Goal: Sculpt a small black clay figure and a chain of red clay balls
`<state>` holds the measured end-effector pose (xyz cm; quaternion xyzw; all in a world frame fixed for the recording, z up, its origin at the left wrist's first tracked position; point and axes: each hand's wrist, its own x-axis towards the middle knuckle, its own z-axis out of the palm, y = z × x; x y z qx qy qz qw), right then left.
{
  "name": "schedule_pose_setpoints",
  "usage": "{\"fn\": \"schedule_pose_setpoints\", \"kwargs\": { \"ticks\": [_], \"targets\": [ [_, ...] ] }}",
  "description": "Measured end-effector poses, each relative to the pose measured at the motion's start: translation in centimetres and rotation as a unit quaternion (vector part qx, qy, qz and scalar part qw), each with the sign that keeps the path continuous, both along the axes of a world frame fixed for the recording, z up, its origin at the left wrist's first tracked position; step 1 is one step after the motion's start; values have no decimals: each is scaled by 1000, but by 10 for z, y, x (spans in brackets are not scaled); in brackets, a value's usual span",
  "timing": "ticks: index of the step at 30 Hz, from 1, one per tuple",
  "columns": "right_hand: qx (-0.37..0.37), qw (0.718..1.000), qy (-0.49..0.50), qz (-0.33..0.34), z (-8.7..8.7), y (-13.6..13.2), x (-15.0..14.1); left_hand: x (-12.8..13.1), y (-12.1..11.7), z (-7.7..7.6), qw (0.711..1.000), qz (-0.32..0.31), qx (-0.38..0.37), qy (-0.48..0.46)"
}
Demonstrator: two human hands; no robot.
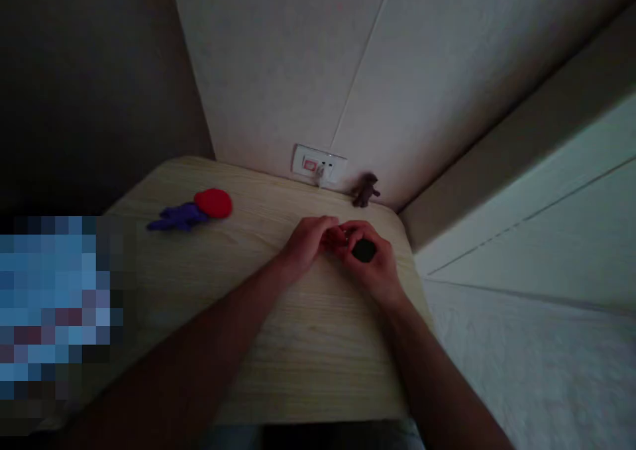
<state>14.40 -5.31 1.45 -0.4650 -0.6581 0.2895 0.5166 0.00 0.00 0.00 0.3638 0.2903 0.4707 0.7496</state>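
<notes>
My left hand [305, 241] and my right hand [380, 264] are close together above the right half of a wooden table. In my right hand is a dark, round, flat-looking thing, with the thumb and fingers curled around its edge. The fingers of my left hand are bent toward the right hand. Between the two hands it is dim and reddish, and I cannot make out what the left fingers hold. A small dark brown figure [366, 190] stands behind the hands, near the wall. Toward the left lies a purple-blue figure [181, 217] with a round red part [213, 203] at its right end.
The light wood table [318, 357] has rounded corners and backs onto a pale wall [278, 72]. A white socket plate [318, 164] with a plug is low on that wall. Pale panels rise at the right. A blurred-out blue patch [50, 291] covers the lower left.
</notes>
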Motion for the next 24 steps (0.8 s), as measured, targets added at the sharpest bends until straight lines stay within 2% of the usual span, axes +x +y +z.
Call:
{"fn": "schedule_pose_setpoints", "kwargs": {
  "ticks": [24],
  "targets": [
    [43,998,-34,-19,-1,1,0,0,-1,2,999,-16,15,28]
  ]
}}
